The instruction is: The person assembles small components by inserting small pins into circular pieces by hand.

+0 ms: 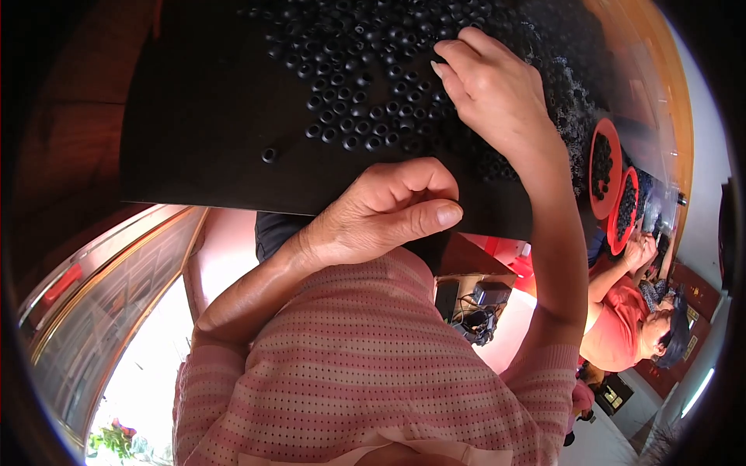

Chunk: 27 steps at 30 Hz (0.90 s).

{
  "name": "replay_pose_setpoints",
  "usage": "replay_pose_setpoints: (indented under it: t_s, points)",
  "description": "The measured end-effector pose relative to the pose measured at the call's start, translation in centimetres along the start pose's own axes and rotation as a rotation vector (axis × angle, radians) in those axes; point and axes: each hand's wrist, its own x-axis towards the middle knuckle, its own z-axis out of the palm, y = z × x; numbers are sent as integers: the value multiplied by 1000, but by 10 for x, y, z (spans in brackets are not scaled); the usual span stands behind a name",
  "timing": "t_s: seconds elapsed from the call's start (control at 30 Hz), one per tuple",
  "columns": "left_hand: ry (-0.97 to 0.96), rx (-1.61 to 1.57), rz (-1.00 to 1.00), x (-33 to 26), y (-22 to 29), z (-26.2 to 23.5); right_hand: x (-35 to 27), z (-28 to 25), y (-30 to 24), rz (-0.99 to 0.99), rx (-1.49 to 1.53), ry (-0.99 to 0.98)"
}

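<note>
Many small black ring-shaped pieces lie spread over a dark tabletop. Above the right side of this spread, my right hand reaches in with fingers bent and drawn together. Whether a piece sits between its fingertips is hidden. My left hand is held close to my body, over the table's near edge. Its fingers are curled in and the thumb lies along them, so anything inside cannot be made out. One single black ring lies apart, to the left of the others.
Two red bowls with dark pieces in them stand to the right. Beyond them a person in a red top sits with hands raised. A box with cables and a dark device is below the table. A glazed door frame stands at left.
</note>
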Motion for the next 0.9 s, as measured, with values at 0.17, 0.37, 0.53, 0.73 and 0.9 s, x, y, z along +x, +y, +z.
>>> replay_pose_setpoints:
  t_s: [0.17,0.37,0.53,0.73,0.9]
  points:
    - [5,7,-10,0,-1,1,3,7,0,-4,-78,-38]
    - [14,13,-34,-1,-2,-1,8,4,-4,17,-41,-100]
    - [18,23,-16,-1,-3,1,2,3,3,21,-32,-61]
    - [23,16,-54,0,2,1,7,5,2,16,-57,-88]
    - [15,10,-65,0,2,1,8,9,7,-9,-56,-23]
